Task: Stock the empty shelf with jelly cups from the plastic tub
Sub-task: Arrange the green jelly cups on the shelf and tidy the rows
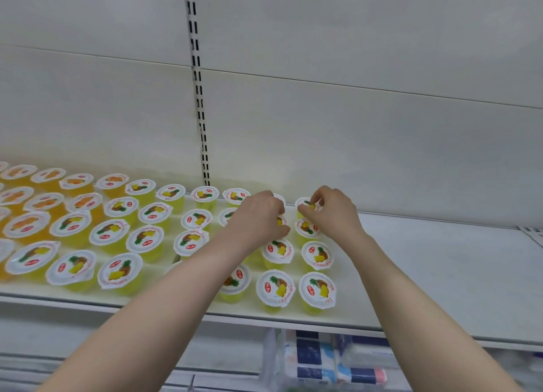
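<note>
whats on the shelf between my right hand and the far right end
Nothing; in the head view, the shelf right of the right hand is bare.

The flat white metal shelf (446, 277) lies bare to the right of the right hand (332, 212), open back to the pale rear panel (382, 156). Leftward, yellow plastic jelly cups (117, 233) and orange plastic jelly cups (26, 224) stand packed close with only narrow gaps between them. The left hand (258, 218) and its forearm lie across the nearer rows.
</note>
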